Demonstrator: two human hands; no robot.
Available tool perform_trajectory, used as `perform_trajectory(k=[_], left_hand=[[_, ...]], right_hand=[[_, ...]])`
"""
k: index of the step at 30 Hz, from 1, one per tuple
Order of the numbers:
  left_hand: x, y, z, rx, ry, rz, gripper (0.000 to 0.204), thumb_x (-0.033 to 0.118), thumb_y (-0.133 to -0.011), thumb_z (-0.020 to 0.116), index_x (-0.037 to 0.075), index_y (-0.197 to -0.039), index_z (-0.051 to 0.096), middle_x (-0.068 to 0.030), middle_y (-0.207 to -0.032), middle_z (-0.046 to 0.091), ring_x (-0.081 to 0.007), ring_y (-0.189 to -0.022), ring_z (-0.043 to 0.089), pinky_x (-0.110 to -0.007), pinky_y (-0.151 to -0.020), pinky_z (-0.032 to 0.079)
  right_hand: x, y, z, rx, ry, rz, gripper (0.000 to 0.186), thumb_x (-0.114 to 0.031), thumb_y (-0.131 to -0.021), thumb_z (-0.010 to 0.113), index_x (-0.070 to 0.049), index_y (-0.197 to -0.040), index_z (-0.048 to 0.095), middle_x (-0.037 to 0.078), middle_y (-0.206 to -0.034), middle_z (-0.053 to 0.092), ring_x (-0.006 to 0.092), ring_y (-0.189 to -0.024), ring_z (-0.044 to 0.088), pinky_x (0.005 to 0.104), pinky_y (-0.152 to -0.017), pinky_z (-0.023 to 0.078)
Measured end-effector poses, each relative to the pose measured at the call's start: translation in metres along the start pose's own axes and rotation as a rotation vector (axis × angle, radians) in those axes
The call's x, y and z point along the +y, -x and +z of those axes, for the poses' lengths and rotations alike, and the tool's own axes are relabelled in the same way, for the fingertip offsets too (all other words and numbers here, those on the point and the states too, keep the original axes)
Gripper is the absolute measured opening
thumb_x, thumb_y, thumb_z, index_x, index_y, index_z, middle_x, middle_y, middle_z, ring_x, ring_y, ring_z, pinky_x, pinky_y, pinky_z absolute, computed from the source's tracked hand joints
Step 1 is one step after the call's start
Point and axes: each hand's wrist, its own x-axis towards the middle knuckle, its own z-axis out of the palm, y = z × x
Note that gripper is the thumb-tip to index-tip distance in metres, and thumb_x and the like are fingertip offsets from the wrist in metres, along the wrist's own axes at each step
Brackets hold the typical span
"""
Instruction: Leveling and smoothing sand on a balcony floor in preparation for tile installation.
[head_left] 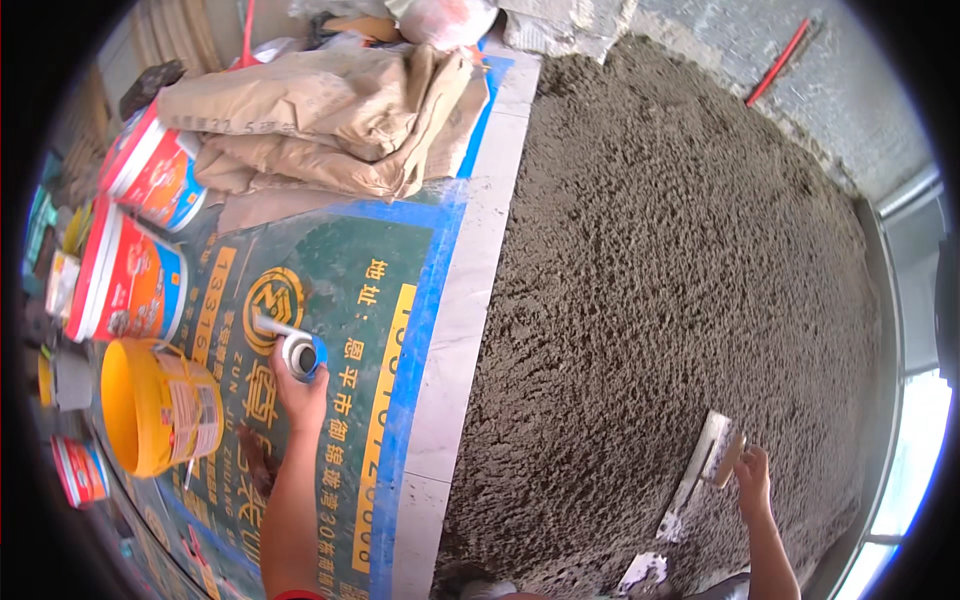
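My left hand (300,385) grips a white-and-blue cylindrical object (305,355) with a dark round centre and a pale strip sticking out to the upper left, above the green printed floor sheet (360,290). On the right, my right hand (755,480) is closed on the handle of a flat rectangular steel trowel (700,460). Its long blade lies over the rough grey wet mortar (640,260) that covers the floor. A small white patch (642,575) shows in the mortar below the trowel. A pale tile strip (420,525) runs between sheet and mortar.
Red-and-blue buckets (130,280), a yellow bucket (160,410) and other containers line the left side. Crumpled brown paper sacks (320,110) lie at the upper left. A red pipe (775,65) runs along the back wall (830,95). A bright window (915,450) borders the right.
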Motion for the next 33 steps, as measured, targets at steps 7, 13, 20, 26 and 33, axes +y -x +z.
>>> perform_trajectory(k=[7,13,20,26,33], left_hand=[[-0.012,-0.003,0.04,0.146,-0.194,0.01,0.082,0.017,-0.082,0.073,-0.003,-0.148,0.028,-0.0275,-0.142,0.038,-0.0468,-0.132,0.039,-0.049,-0.111,0.033],[0.005,-0.004,0.04,0.09,-0.291,-0.058,0.085,0.027,-0.087,0.071,-0.004,-0.151,0.024,-0.0313,-0.146,0.035,-0.0487,-0.134,0.037,-0.05,-0.109,0.035],[0.008,-0.008,0.045,0.046,-0.433,-0.153,0.081,0.034,-0.094,0.062,-0.005,-0.152,0.02,-0.0325,-0.148,0.032,-0.0498,-0.133,0.038,-0.051,-0.107,0.038],[0.0,-0.008,0.048,0.053,-0.529,-0.102,0.08,0.037,-0.096,0.059,-0.004,-0.152,0.019,-0.0317,-0.147,0.032,-0.0494,-0.132,0.039,-0.054,-0.106,0.037],[0.002,-0.012,0.049,0.02,-0.548,-0.128,0.08,0.041,-0.098,0.055,-0.007,-0.152,0.018,-0.0309,-0.148,0.031,-0.0482,-0.135,0.036,-0.053,-0.109,0.035]], right_hand=[[0.002,-0.021,0.028,-0.073,-0.155,0.272,0.024,-0.023,-0.098,0.059,0.001,-0.101,0.058,0.007,-0.084,0.063,0.0167,-0.071,0.061,0.0333,-0.064,0.052],[-0.169,-0.055,0.052,-0.143,-0.484,0.153,0.03,-0.027,-0.099,0.059,0.001,-0.111,0.059,0.003,-0.085,0.058,0.0095,-0.065,0.054,0.0246,-0.055,0.046],[-0.329,-0.172,0.197,-0.307,-0.367,0.028,0.037,-0.029,-0.101,0.052,0.004,-0.117,0.054,0.005,-0.087,0.056,0.0104,-0.07,0.052,0.0269,-0.058,0.046],[-0.418,-0.273,0.313,-0.271,-0.393,-0.259,0.03,-0.029,-0.097,0.052,0.001,-0.099,0.055,0.005,-0.079,0.059,0.0135,-0.063,0.058,0.0313,-0.054,0.047],[-0.467,-0.331,0.383,-0.157,-0.33,-0.237,0.029,-0.028,-0.094,0.055,0.0,-0.1,0.057,0.006,-0.083,0.061,0.0135,-0.067,0.06,0.032,-0.057,0.049]])
